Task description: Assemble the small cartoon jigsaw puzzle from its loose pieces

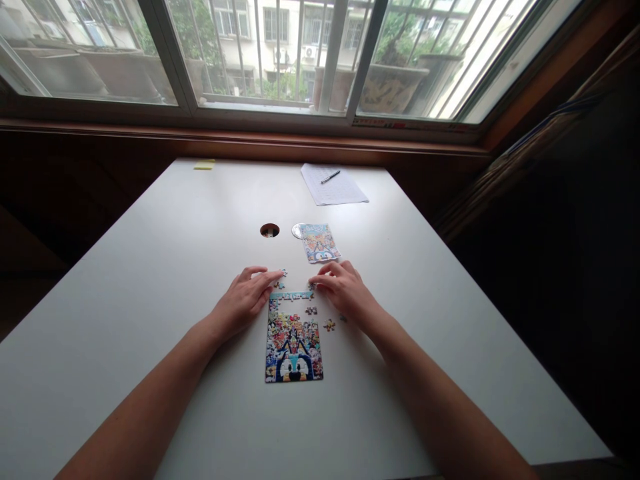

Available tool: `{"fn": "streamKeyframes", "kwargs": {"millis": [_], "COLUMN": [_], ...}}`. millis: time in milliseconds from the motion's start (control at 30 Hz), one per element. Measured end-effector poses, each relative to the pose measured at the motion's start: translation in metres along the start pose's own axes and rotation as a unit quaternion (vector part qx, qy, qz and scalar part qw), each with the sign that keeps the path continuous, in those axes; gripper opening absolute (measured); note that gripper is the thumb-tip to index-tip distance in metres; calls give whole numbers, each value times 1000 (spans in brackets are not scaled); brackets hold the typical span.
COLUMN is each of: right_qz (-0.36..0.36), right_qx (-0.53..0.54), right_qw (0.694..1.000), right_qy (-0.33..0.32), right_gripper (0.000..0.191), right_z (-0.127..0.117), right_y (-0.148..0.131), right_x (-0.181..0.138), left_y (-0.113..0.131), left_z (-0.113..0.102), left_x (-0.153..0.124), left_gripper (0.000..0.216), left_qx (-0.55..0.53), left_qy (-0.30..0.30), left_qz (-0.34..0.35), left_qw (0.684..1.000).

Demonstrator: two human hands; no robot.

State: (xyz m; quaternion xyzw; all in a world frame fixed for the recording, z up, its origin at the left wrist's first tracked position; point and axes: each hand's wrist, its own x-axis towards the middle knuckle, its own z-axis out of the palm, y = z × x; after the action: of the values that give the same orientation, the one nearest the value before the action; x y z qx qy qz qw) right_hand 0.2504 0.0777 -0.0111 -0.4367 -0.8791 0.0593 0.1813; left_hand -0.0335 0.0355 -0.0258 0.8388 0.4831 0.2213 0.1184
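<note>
A partly assembled jigsaw puzzle [295,353] lies flat on the white table, with a large blue cartoon dog face at its near end. Its light blue top strip [291,295] is joined along the left edge, and a gap shows below the strip. My left hand [245,293] rests at the puzzle's upper left, fingers stretched out, an index fingertip touching a loose puzzle piece [285,273]. At the upper right corner, my right hand [346,288] pinches a small puzzle piece [312,286] between thumb and finger. Another loose piece [279,285] lies by the left fingers.
Loose pieces lie in the gap [311,311] and right of the puzzle [329,325]. Beyond the hands are a picture sheet [320,243], a round silver cover [297,231] partly beneath it, and a cable hole [270,231]. Papers [345,191] with a pen [331,177] lie farther back.
</note>
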Motion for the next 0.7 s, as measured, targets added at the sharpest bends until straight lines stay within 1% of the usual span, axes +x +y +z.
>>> {"fn": "streamKeyframes", "kwargs": {"millis": [167, 400, 567, 700], "right_qz": [25, 47, 56, 61], "right_qx": [11, 13, 15, 41], "right_qw": [1000, 999, 998, 997], "right_qy": [8, -8, -13, -19], "right_gripper": [12, 6, 4, 2], "right_z": [0, 1, 5, 2], "right_y": [3, 1, 2, 1], "right_x": [0, 1, 1, 1], "left_y": [-1, 0, -1, -2], "left_z": [0, -2, -2, -1], "left_x": [0, 1, 1, 0], "left_gripper": [43, 42, 42, 43], "left_qx": [1, -6, -11, -12], "left_qy": [2, 8, 21, 18], "left_qz": [1, 7, 18, 18], "left_qw": [1000, 1000, 1000, 1000]}}
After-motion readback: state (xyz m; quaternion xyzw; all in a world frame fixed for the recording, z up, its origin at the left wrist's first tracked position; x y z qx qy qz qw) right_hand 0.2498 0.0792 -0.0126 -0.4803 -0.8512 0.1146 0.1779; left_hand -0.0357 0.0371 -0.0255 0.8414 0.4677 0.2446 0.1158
